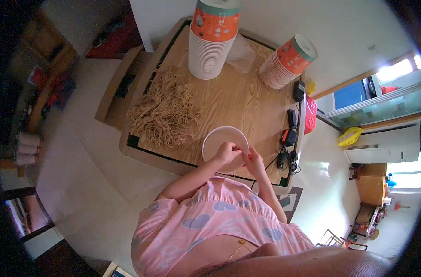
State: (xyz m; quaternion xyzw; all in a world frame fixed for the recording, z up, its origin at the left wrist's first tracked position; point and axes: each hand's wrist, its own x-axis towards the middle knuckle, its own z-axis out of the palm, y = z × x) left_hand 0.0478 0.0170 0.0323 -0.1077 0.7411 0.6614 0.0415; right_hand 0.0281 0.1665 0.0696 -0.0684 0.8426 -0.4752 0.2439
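1. A white paper bowl (pixel 222 138) stands on the wooden counter (pixel 247 106), near its near edge and a little right of the middle.
2. The left hand (pixel 228 152) is curled over the bowl's near rim, fingers bent and pinched at something too small to make out.
3. The right hand (pixel 254 160) sits just beside it at the same rim, its fingers also bent; the two hands touch or nearly touch.
4. A loose heap of tan strings (pixel 166 111) lies on the left part of the counter, just left of the bowl.
5. A tall stack of paper bowls (pixel 213 39), white-sided with an orange wrap on top, stands at the far middle.
6. A second stack (pixel 288 62) leans tilted at the far right corner.
7. Small black devices with cables (pixel 288 138) lie along the counter's right edge, near the right hand.
8. A red basket (pixel 311 114) hangs just off that right edge.
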